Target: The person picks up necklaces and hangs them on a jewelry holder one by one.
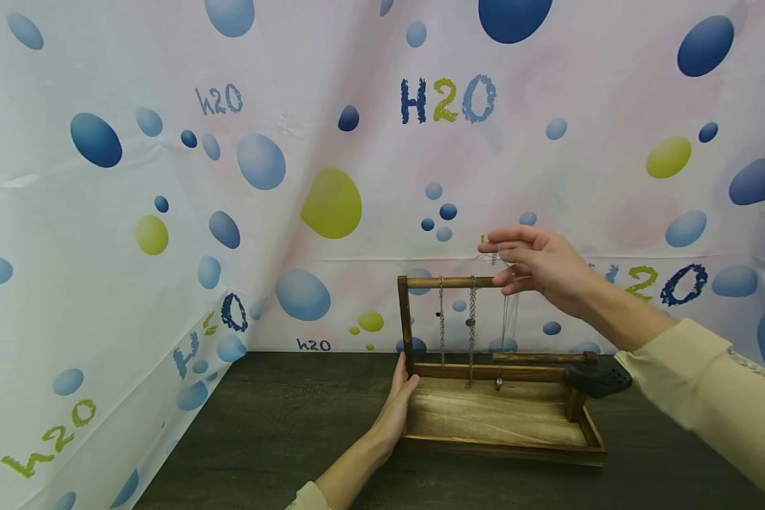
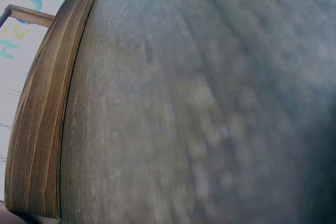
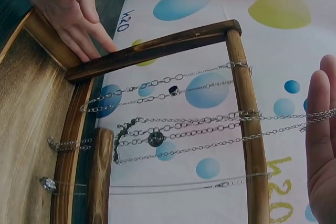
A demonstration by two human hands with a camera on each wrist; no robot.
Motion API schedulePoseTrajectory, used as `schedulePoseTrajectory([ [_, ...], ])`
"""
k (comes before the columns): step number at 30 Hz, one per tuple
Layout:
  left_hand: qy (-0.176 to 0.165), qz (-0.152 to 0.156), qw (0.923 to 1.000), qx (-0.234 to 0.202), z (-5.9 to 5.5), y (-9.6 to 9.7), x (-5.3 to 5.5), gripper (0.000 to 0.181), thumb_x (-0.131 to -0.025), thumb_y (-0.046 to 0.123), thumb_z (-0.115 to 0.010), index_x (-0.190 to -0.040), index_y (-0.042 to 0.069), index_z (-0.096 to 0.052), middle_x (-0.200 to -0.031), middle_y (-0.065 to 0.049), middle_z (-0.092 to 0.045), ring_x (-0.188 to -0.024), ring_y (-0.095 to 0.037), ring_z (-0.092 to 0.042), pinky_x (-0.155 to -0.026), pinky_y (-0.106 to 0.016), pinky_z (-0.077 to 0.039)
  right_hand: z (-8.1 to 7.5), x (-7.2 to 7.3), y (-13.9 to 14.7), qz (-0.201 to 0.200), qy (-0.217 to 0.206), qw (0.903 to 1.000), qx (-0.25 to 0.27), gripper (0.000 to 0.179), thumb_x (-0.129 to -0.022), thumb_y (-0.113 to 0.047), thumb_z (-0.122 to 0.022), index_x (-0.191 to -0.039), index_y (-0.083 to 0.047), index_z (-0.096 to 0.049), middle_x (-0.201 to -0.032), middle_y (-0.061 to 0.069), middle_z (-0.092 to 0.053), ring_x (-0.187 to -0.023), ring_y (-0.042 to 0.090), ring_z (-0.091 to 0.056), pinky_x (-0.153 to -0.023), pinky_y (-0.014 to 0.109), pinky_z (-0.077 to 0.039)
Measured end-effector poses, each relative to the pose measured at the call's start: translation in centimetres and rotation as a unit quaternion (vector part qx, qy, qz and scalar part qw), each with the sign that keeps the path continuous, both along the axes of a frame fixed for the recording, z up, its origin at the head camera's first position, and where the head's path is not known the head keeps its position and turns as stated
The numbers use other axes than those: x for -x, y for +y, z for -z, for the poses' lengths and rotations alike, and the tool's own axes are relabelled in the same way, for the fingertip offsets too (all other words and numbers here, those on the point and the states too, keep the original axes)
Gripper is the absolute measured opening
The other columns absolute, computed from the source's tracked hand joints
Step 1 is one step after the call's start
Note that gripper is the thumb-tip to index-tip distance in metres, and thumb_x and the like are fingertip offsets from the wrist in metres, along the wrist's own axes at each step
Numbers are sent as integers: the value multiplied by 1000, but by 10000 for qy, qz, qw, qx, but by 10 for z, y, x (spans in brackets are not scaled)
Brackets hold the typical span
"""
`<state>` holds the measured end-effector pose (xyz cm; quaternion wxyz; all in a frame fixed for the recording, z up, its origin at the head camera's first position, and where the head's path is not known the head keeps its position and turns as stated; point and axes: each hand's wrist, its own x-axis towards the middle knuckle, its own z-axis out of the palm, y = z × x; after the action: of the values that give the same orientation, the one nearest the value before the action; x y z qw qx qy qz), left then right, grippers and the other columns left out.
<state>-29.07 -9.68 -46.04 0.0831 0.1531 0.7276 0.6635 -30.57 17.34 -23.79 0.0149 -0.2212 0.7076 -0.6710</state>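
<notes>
A wooden jewelry stand [image 1: 484, 453] with a shallow tray base, a tall frame and a lower bar [image 1: 542, 358] stands on the table. Several chains hang from its top bar [image 1: 421, 282], among them a chain with a round dark pendant [image 3: 156, 139]. My left hand [image 1: 392, 411] rests with straight fingers against the stand's left side. Beside the top bar, my right hand [image 1: 542, 265] holds a silver chain necklace [image 3: 286, 118] at its fingers; the chain runs across the bar. A thin necklace with a clear stone [image 3: 48, 183] hangs close by, its stone over the tray.
The stand sits on a dark wood-grain table [image 1: 280, 425]. Behind it hangs a white curtain [image 1: 382, 156] printed with blue and green dots. A black perforated object [image 1: 599, 379] shows below the right sleeve, overlapping the stand's right post.
</notes>
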Motion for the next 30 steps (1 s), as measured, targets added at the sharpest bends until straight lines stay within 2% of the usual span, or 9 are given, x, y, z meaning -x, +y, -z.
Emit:
schedulePoseTrajectory([
  [7,13,-16,10000,-7,1,0,0,69,-110,40,-29,-162,18,11,-166,-16,17,-151,-43,2,-113,-70,2,1,-2,11,145,-87,9999,-20,30,-106,-13,-53,-135,-7,-52,-125,-4,-67,-78,16,-71,-71,33,-59],
  [13,47,3,10000,-8,1,0,0,70,-110,41,-29,-162,17,12,-166,-15,18,-151,-43,3,-113,-70,2,3,0,22,117,79,9999,64,34,-105,-13,-55,-137,-3,-51,-124,-5,-68,-79,16,-72,-71,33,-59],
  [19,55,-3,10000,-2,0,0,-1,70,-110,41,-29,-162,19,12,-166,-15,18,-151,-43,5,-112,-71,3,6,3,34,214,190,9996,-20,26,-105,-13,-54,-131,-11,-56,-125,-5,-67,-83,17,-72,-71,32,-59],
  [24,70,-3,10000,18,1,0,-1,72,-109,45,-30,-162,19,12,-166,-15,18,-151,-43,7,-112,-71,3,8,5,44,153,278,9994,161,26,-105,-12,-55,-131,-8,-58,-124,-4,-69,-82,18,-73,-70,32,-60],
  [29,75,-8,10000,33,1,0,0,73,-109,47,-31,-162,19,12,-166,-15,18,-151,-43,8,-112,-72,3,9,7,57,169,362,9988,270,25,-104,-10,-55,-129,-12,-60,-122,-5,-70,-82,17,-73,-71,33,-60],
  [30,73,-7,10000,36,1,0,0,74,-109,47,-31,-162,19,12,-166,-15,18,-151,-43,8,-112,-72,2,9,7,59,270,384,9987,205,25,-105,-11,-55,-129,-14,-60,-122,-6,-70,-82,17,-73,-71,32,-60],
])
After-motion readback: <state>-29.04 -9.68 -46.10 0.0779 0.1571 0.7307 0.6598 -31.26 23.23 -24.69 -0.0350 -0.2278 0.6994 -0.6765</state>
